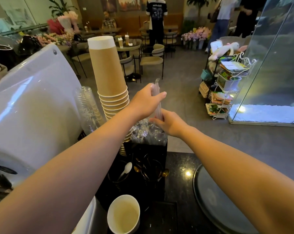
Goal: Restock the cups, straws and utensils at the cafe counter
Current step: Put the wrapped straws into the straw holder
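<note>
A bundle of clear wrapped straws [157, 92] stands upright over the far compartment of a black organizer [153, 149]. My left hand [145, 103] grips the bundle near its top. My right hand [169, 123] holds its lower part, just above the wrapped straws [148, 132] that fill that compartment. A tall stack of upside-down brown paper cups [109, 76] rises to the left of my hands. Clear plastic cups [87, 107] are stacked further left. The nearer compartments hold a white plastic spoon [126, 169] and gold spoons [148, 169].
A white machine [29, 105] fills the left side. An open paper cup [124, 215] stands at the near edge, and a round grey tray [215, 205] lies on the dark counter at the right. Beyond the counter are cafe tables, chairs, people and a wire rack [224, 88].
</note>
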Motion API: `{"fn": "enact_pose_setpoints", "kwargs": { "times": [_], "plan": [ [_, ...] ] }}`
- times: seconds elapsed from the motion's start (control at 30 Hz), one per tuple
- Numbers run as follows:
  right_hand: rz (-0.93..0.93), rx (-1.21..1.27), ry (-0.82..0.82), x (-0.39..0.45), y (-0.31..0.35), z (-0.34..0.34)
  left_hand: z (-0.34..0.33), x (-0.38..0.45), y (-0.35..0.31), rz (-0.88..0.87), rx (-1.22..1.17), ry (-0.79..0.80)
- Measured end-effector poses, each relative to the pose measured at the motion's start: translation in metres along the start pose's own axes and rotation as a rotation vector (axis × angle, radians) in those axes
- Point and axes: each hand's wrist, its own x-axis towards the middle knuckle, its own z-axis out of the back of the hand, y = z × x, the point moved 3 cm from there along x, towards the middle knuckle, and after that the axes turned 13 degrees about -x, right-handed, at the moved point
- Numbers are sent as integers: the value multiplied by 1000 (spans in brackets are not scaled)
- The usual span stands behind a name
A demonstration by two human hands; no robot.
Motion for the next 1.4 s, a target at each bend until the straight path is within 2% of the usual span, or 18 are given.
{"fn": "enact_pose_setpoints", "kwargs": {
  "times": [0.17,0.3,0.47,0.57,0.8,1.03,1.13,1.4],
  "plan": [
    [-3,-62,-20,-7,1,4,-12,-10,23,47,76,64],
    [49,31,-90,-13,0,11,-21,-15,39,47,174,81],
    [44,49,-26,-22,-9,11,-20,-20,36,-132,114,26],
    [0,12,-8,-20,-14,7,-24,-23,35,-228,240,39],
    [-5,-155,-17,-21,-12,4,-27,-30,47,-284,485,95],
    [-6,-78,-54,-28,-11,4,-30,-32,59,-256,780,158],
    [-23,-124,-31,-29,-7,3,-33,-32,58,-230,892,177],
    [-64,-155,15,-33,0,6,-36,-31,60,-124,982,210]
  ]
}}
